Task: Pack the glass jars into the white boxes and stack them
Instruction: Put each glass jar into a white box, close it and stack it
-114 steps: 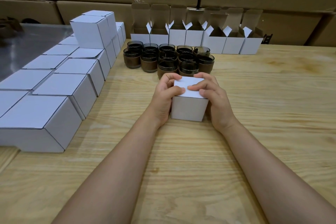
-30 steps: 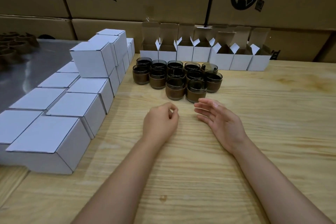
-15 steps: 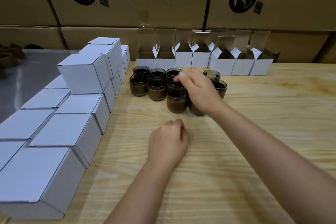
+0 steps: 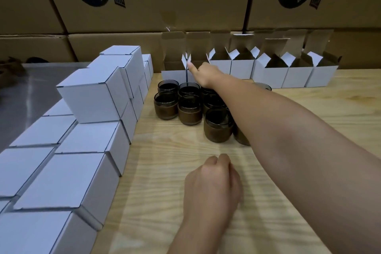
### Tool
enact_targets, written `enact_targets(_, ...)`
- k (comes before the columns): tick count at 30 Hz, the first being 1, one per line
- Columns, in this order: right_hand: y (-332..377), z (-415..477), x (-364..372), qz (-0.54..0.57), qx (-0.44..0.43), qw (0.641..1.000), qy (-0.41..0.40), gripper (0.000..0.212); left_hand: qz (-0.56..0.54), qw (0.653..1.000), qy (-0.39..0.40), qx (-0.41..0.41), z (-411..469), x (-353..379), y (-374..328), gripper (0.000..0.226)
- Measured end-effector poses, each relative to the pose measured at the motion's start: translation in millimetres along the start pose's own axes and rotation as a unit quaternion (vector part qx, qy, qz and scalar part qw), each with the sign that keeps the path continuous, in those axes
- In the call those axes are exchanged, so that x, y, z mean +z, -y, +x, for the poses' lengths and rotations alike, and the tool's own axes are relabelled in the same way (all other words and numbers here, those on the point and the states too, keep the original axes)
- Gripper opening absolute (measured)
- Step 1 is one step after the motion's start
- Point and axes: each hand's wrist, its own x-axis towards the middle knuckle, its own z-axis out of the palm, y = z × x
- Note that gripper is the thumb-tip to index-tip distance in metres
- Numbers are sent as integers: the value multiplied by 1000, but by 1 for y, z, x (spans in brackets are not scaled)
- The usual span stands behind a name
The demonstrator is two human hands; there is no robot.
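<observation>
Several dark glass jars [image 4: 218,125] stand clustered mid-table. Behind them a row of open white boxes [image 4: 270,72] lines the back edge, flaps up. My right hand [image 4: 203,74] stretches over the jars to the second open box from the left [image 4: 196,68]; its fingers are at the box's front flap, though a grip cannot be made out. My left hand [image 4: 213,184] rests on the wood near me, fingers curled, holding nothing. Closed white boxes [image 4: 92,95] are stacked along the left in two layers.
The wooden table [image 4: 319,113] has bare surface at right and in front of me. Large brown cartons [image 4: 148,0] form a wall behind. A grey metal surface [image 4: 31,93] lies left of the stacked boxes.
The closed box I was holding with both hands is gone from the centre. My right hand has moved from above the jars to the open box behind them. The left hand stays fisted.
</observation>
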Motion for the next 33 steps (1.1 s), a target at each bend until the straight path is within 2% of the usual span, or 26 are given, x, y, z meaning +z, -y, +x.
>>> enact_targets(4,-7,-5,-6,11,-14,999,-46,72,-1,1000,1,-6,0,0,-1,19)
enact_targets(8,-6,-28,-32,-4,-88,987,-132,62,2,1000,-7,-13,1,-1,-1,19)
enact_targets(14,-14,-124,-63,-2,-202,917,-343,22,-37,996,-83,-17,1,-4,-6,23)
enact_targets(18,-18,-211,-57,12,-237,872,-429,16,-115,983,-142,25,-1,-10,-9,53)
enact_targets(21,-26,-263,-39,5,-219,871,-440,22,-183,963,-181,79,-2,-11,-8,64)
enact_targets(25,-41,-295,-15,-15,-197,875,-442,15,-231,942,-232,79,-1,-10,-6,68)
enact_targets(29,-49,-301,7,-56,-251,866,-428,12,-287,938,-171,93,-3,-11,-6,93)
enact_targets(31,-49,-302,16,-60,-285,854,-432,18,-291,940,-137,111,-1,-10,-3,87)
enact_targets(33,-49,-302,20,-40,-305,848,-431,19,-266,945,-135,132,1,-10,-1,68)
